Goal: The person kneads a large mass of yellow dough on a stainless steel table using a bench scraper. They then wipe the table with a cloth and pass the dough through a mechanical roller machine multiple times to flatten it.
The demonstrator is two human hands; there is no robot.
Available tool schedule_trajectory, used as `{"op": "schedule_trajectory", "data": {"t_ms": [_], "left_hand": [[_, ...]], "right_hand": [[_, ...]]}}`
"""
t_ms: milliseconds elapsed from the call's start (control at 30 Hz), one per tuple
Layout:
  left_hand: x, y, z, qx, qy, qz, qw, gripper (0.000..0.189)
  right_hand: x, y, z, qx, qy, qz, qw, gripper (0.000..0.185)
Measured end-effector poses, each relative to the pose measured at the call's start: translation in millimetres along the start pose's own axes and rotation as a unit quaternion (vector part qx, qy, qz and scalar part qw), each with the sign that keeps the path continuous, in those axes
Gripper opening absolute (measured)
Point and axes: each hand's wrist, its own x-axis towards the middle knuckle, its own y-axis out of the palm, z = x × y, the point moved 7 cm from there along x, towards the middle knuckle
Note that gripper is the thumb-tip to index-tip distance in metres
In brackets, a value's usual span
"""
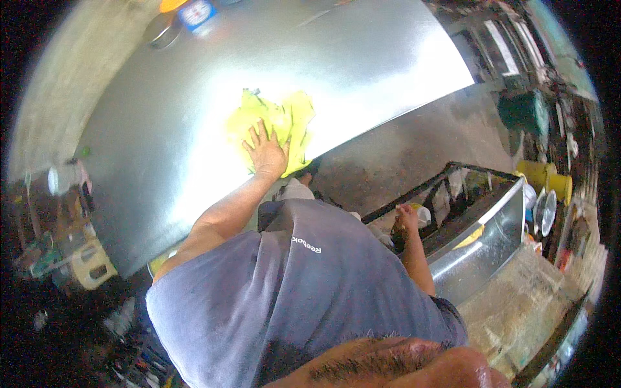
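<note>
My left hand [266, 151] lies flat, fingers spread, on a crumpled yellow cloth [297, 116]. Beneath the cloth is a shiny sheet-metal tabletop [131, 131], near its edge, where glare washes out part of the surface. My right hand [406, 217] hangs low at my right side, away from the tabletop, beside a dark metal frame. Its fingers look partly bent, but blur hides whether anything is in them. A whitish container [423, 216] shows just behind that hand; contact between them cannot be told.
A blue dial scale [197, 14] and a metal bowl [164, 31] stand at the tabletop's far left. To my right is a dark metal frame [402, 198] with a sheet-metal side panel [478, 266]. Yellow containers [536, 172] and metal dishes lie beyond it. A cream plastic piece [92, 264] is at left.
</note>
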Motion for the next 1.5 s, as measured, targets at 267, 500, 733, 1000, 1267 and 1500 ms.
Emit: {"op": "schedule_trajectory", "data": {"t_ms": [267, 500, 733, 1000, 1267, 1500], "left_hand": [[84.6, -53.4, -113.0, -0.002, 0.209, -0.028, 0.977, 0.070], [184.4, -72.3, -241.3, -0.033, 0.257, -0.058, 0.964, 0.070], [252.5, -82.4, -360.4, -0.060, 0.235, -0.075, 0.967, 0.070], [315.9, -83.3, -403.6, -0.024, 0.201, -0.091, 0.975, 0.069], [318.9, -103.9, -420.9, -0.048, -0.015, -0.088, 0.995, 0.057], [361.8, -108.6, -543.6, -0.130, 0.092, -0.156, 0.975, 0.069]], "right_hand": [[-26.6, -76.5, 85.2, 0.057, -0.019, -0.141, 0.988, 0.026], [-69.5, -61.0, -38.9, -0.064, 0.059, -0.162, 0.983, 0.031], [-76.7, -90.1, -46.5, 0.052, 0.118, -0.154, 0.980, 0.034], [41.1, -180.8, -50.8, 0.125, 0.156, -0.155, 0.967, 0.034], [97.2, -320.4, -83.2, 0.295, 0.151, -0.223, 0.917, 0.019], [174.0, -381.8, -69.6, 0.294, 0.119, -0.208, 0.925, 0.024]]}}
